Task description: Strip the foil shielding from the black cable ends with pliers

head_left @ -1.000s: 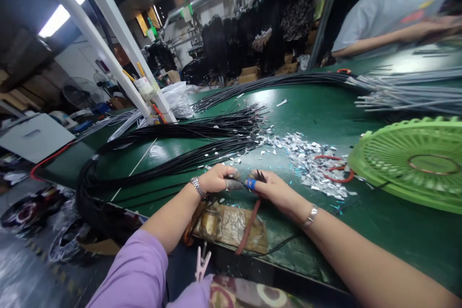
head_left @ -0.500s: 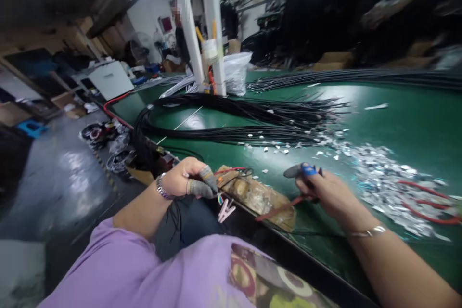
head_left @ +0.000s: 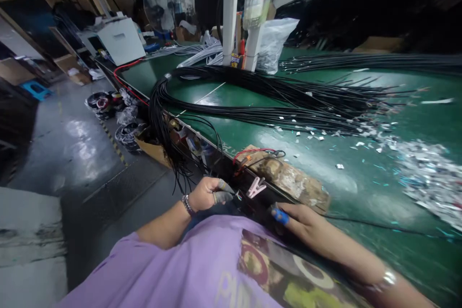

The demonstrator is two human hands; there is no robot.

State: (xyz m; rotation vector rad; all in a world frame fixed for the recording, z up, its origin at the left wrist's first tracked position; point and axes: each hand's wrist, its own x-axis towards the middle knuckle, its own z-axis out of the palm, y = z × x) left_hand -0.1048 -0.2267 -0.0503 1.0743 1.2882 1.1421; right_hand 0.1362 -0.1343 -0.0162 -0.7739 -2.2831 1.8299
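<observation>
My left hand [head_left: 211,193] is below the table edge over my lap, with grey finger cots on thumb and forefinger. It pinches the end of a thin cable whose coloured inner wires [head_left: 237,196] stick out. My right hand [head_left: 301,221] lies at the table's front edge, fingers curled, a blue cot on one fingertip; what it holds is hidden. A pink clothes peg [head_left: 255,186] is clipped at the edge between them. A worn tape-covered block [head_left: 288,178] sits just beyond on the green table [head_left: 252,132].
A big bundle of black cables [head_left: 260,101] loops across the table and hangs off its left edge. Silver and white scraps [head_left: 418,168] litter the right. White posts [head_left: 230,9] and a plastic bag [head_left: 272,43] stand behind. Floor and coils lie left.
The view has swung further left and down. Both hands have dropped from the tabletop to the front edge and my lap, the left still pinching the cable end.
</observation>
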